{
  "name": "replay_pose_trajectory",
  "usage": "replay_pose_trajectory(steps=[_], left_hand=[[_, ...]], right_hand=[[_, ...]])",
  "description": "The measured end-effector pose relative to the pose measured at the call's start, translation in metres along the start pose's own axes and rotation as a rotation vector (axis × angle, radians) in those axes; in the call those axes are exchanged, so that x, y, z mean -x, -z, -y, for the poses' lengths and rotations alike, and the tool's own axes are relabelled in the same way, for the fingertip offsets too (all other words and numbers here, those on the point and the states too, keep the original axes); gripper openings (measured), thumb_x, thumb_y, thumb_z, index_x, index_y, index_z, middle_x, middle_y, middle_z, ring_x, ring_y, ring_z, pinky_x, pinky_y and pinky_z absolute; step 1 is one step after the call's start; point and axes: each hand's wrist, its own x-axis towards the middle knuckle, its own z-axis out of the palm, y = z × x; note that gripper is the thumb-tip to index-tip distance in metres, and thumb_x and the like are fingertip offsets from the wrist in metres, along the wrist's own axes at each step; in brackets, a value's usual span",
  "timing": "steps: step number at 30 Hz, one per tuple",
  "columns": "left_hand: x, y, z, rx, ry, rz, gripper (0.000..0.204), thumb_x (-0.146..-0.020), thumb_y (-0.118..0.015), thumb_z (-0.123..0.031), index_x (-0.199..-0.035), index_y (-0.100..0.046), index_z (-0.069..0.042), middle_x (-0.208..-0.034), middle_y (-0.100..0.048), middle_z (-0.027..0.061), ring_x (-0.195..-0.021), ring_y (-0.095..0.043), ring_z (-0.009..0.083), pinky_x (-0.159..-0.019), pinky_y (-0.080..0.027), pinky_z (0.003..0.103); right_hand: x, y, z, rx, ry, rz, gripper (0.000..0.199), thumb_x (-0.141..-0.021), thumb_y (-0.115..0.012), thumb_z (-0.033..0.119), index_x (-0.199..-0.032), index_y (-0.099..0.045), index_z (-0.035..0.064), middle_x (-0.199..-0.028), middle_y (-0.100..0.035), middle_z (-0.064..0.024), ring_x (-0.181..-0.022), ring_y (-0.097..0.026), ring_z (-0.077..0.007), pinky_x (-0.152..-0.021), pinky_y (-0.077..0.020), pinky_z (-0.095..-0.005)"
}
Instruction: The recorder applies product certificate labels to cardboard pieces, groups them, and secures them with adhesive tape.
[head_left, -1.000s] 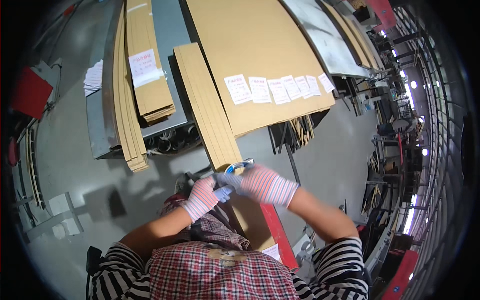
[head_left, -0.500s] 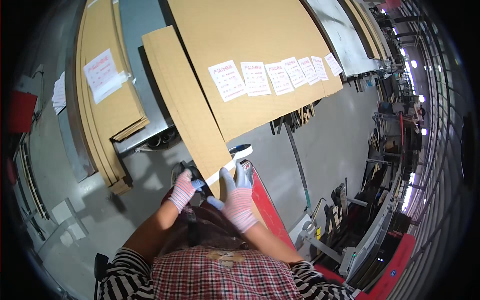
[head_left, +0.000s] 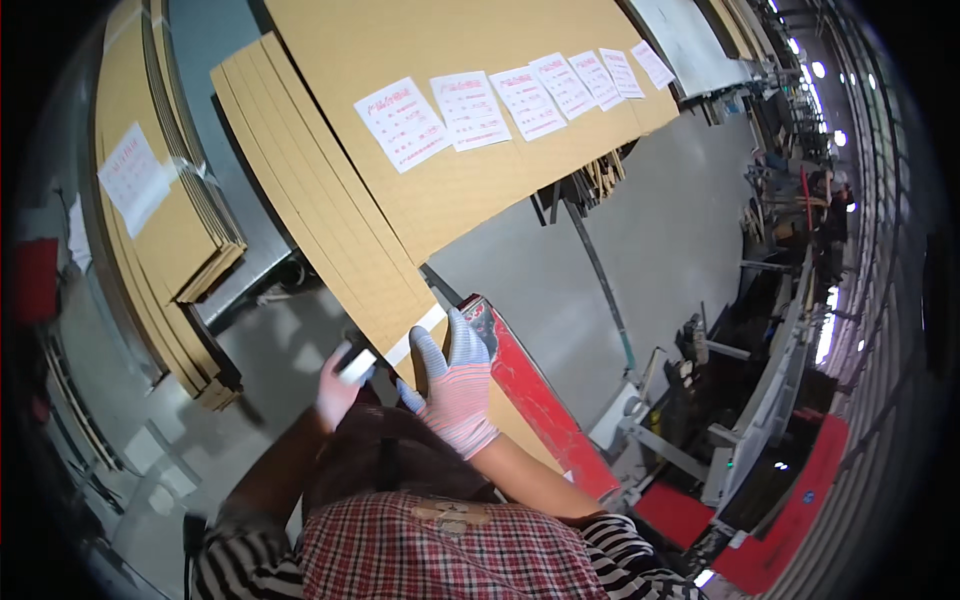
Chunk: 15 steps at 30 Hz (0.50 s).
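A narrow cardboard stack (head_left: 330, 225) reaches toward me, with a strip of white tape (head_left: 418, 336) across its near end. My right hand (head_left: 455, 385), in a striped knit glove with grey-blue fingertips, rests at that end. Its fingers are spread and touch the tape and cardboard. My left hand (head_left: 337, 392), gloved too and smeared by motion, is just left of the stack's end. It grips a white piece, seemingly the roll of white tape (head_left: 357, 367) seen edge-on. Part of the left fingers is hidden behind it.
A wide cardboard sheet (head_left: 460, 200) bears a row of several printed paper slips (head_left: 400, 122). Another cardboard stack (head_left: 170, 240) with a slip lies at the left. A red metal beam (head_left: 545, 400) runs beside my right hand. Racks and machine parts (head_left: 690, 440) stand farther right.
The tape roll beyond the right hand is gone from there; a white piece now shows in my left hand, which has moved down and left. The cardboard has shifted left and up in view.
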Motion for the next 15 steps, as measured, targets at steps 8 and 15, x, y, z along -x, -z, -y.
replay_pose_trajectory(steps=[8, 15], left_hand=[[0.052, -0.13, -0.179, -1.147, -0.329, 0.037, 0.075, -0.079, -0.072, -0.057, -0.122, -0.052, 0.001, -0.098, -0.067, 0.0245, -0.093, -0.065, 0.0427, -0.082, -0.052, 0.047], [0.047, -0.142, -0.186, -1.583, -0.101, 0.223, 0.04, -0.088, -0.062, -0.039, -0.112, -0.065, -0.006, -0.106, -0.07, 0.0169, -0.1, -0.067, 0.0344, -0.084, -0.054, 0.044]], right_hand=[[-0.013, 0.028, 0.02, -0.421, -0.043, -0.053, 0.074, -0.07, -0.079, 0.036, -0.13, -0.049, 0.0037, -0.129, -0.047, -0.0248, -0.12, -0.046, -0.0428, -0.103, -0.0382, -0.0498], [-0.093, 0.11, 0.053, 0.351, 0.408, 0.735, 0.051, -0.086, -0.066, 0.041, -0.128, -0.056, 0.0151, -0.106, -0.064, -0.0229, -0.098, -0.064, -0.0392, -0.087, -0.0504, -0.0475]])
